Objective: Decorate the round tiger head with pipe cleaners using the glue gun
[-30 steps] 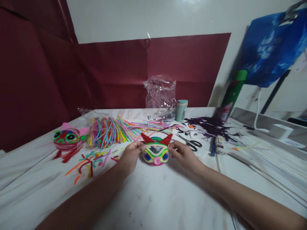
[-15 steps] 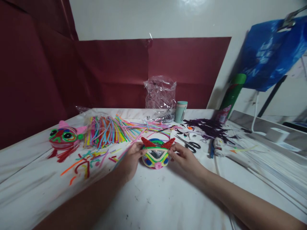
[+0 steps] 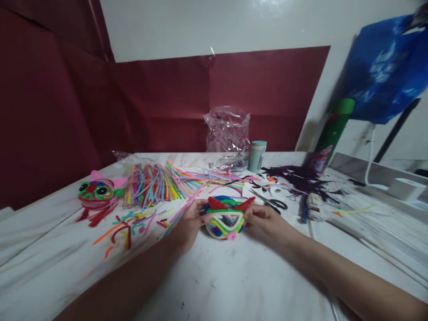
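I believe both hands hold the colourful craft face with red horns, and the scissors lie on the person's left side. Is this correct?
Not quite: the head view shows the scissors on the person's right. The left hand and right hand do hold the craft face.

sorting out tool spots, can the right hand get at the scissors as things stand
Probably yes: the scissors lie just beyond the right hand, with nothing visible in between. It would likely have to let go of the colourful horned piece first.
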`<action>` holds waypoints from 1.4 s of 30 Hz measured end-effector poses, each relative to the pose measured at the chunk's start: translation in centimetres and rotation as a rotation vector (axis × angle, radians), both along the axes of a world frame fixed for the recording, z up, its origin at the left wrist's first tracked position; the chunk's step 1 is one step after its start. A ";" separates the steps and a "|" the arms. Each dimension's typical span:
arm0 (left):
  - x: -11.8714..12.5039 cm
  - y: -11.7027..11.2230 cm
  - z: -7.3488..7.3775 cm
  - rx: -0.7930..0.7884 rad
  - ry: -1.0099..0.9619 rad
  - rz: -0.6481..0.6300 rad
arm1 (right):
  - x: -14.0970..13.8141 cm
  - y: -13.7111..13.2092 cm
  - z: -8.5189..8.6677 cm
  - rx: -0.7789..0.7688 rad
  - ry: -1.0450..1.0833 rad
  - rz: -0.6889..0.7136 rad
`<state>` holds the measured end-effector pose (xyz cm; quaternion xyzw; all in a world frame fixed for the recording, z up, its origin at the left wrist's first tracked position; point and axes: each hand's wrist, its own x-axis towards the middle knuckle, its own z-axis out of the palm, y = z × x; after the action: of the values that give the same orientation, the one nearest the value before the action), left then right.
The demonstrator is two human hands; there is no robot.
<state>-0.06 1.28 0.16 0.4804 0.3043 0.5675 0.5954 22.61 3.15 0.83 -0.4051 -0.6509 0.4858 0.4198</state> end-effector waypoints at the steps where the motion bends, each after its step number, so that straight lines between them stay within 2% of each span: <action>1: 0.0 0.0 -0.1 0.009 0.021 0.017 | 0.0 0.0 0.0 -0.024 0.029 0.010; 5: 0.1 -0.3 -0.2 0.036 0.070 0.077 | 0.0 -0.1 0.3 -0.090 0.103 0.048; 13: 0.1 -0.7 0.0 -0.003 0.074 0.095 | 0.3 0.1 -0.3 -0.054 0.059 0.075; 22: 0.3 -0.8 0.2 -0.054 -0.030 0.042 | 0.1 0.2 -0.8 -0.057 0.072 0.046; 34: 0.3 -0.7 0.0 -0.041 -0.035 0.020 | 0.2 0.2 -1.3 -0.105 0.141 0.052; 42: 0.1 -0.3 -0.3 -0.013 -0.004 0.028 | 0.2 0.2 -1.1 -0.093 0.111 0.057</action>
<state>0.02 0.94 -0.12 0.4709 0.3137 0.5748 0.5912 22.80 3.37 -0.32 -0.3781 -0.6147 0.5489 0.4218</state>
